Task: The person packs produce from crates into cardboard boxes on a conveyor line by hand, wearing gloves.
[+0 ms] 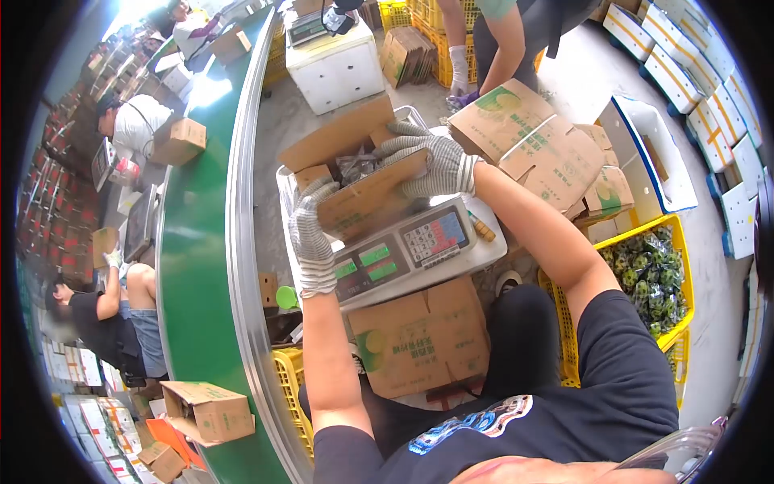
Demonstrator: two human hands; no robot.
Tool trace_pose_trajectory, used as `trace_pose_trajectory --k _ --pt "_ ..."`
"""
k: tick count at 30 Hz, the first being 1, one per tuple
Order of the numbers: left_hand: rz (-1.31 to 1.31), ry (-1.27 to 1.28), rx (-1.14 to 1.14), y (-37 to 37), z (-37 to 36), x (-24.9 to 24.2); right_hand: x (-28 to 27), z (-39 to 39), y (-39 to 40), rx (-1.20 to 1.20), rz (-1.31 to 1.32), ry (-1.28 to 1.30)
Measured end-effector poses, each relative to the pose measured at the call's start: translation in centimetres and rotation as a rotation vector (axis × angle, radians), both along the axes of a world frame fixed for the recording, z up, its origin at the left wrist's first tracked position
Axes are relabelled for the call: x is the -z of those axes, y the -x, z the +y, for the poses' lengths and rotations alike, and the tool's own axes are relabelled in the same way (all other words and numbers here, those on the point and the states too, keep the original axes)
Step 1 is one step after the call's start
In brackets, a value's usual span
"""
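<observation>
An open cardboard box (367, 203) sits on a digital weighing scale (397, 256), its back flap standing up. Inside it lie clear plastic-wrapped items (356, 166), too small to name. My left hand (311, 234), in a striped knit glove, grips the box's left front corner. In a matching glove, my right hand (439, 164) holds the right side, with fingers reaching over the edge. The scale's green displays and keypad face me, and a small tool with a wooden-looking handle (482, 229) lies to their right.
Flattened cartons (528, 145) are stacked to the right, near a co-worker's arms (504, 44). A yellow crate (685, 278) holds bagged green produce. On the left runs a green conveyor (197, 282) carrying boxes, with people beyond it. A white foam box (334, 73) stands behind.
</observation>
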State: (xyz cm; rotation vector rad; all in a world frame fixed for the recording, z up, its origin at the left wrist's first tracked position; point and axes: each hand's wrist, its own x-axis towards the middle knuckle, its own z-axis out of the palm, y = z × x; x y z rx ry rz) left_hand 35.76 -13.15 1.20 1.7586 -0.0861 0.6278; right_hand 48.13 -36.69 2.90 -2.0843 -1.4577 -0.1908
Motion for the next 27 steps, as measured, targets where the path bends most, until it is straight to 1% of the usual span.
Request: trace_pose_trajectory --k 2,3,4,5,6,7,8,9,10,11,12,14,16,17,18,19,21,22,23,24,25,26,27 --pt "-0.014 0.122 0.038 0.2 0.0 -0.5 -0.8 -0.7 0.8 0.012 0.033 -0.083" --pt "0.086 0.391 0.013 0.1 -0.2 -0.9 -1.1 -0.9 1.2 0.007 0.05 -0.126" --pt "-0.098 0.049 -0.129 -0.4 0.0 -0.5 -0.6 -0.8 0.9 0.074 0.191 -0.16" --pt "-0.109 0.077 -0.143 -0.6 0.1 -0.5 0.4 -1.0 0.3 0.133 0.338 -0.177" --pt "-0.113 0.107 -0.164 -0.3 0.1 -0.3 2.9 -0.9 -0.6 0.145 0.414 -0.169" --pt "-0.099 0.331 -0.068 -0.1 0.2 0.2 5.4 -0.8 -1.5 0.159 0.488 -0.162" --pt "-0.104 0.553 0.024 -0.2 0.4 0.4 5.9 -0.3 -2.1 0.142 0.533 -0.126" --pt "-0.1 0.695 0.036 -0.4 0.4 -0.5 6.4 0.1 -2.5 0.125 0.576 -0.089" --pt "-0.11 0.842 0.04 -0.6 0.4 -1.3 3.7 0.3 -1.9 0.122 0.675 -0.018" --pt "-0.093 0.874 0.06 -0.7 1.2 -1.0 1.4 0.8 -0.5 0.091 0.717 -0.095" --pt "0.07 0.428 -0.148 0.0 2.3 -1.9 -0.1 1.5 1.3 0.057 0.765 -0.172" --pt "-0.039 0.779 -0.178 0.0 3.4 -0.9 -0.3 2.9 3.0 0.094 0.637 -0.232" --pt "0.084 0.761 -0.414 1.8 3.9 -3.5 -0.4 4.4 4.8 0.049 0.512 -0.326" --pt "-0.124 0.34 -0.461 3.5 5.3 -3.7 -1.0 5.7 6.6 0.0 0.577 -0.31" --pt "-0.202 0.267 -0.497 5.3 6.9 -3.5 -1.4 7.1 8.6 -0.032 0.643 -0.294" --pt "-0.27 0.192 -0.518 9.1 8.1 -4.9 -1.5 9.0 11.3 -0.064 0.677 -0.302" --pt "-0.385 0.15 -0.697 15.4 8.8 -6.9 -1.3 13.1 16.0 -0.12 0.766 -0.303" --pt "-0.445 0.178 -0.86 18.3 9.0 -7.7 -0.4 15.6 18.4 -0.176 0.842 -0.293" --pt "-0.438 0.141 -0.967 21.4 10.1 -8.1 1.1 18.5 20.5 -0.252 0.956 -0.287" --pt "-0.416 -0.03 -1.217 23.7 12.1 -7.3 3.5 21.8 22.5 -0.356 1.125 -0.291" --pt "-0.416 -0.015 -1.252 26.0 13.7 -6.5 5.4 24.8 24.9 -0.418 1.224 -0.309" --pt "-0.411 0.004 -1.277 27.9 15.4 -5.8 5.4 27.1 27.3 -0.357 0.972 -0.327" --pt "-0.246 -0.105 -1.407 29.0 17.6 -3.8 5.4 29.4 29.8 -0.264 0.722 -0.344"
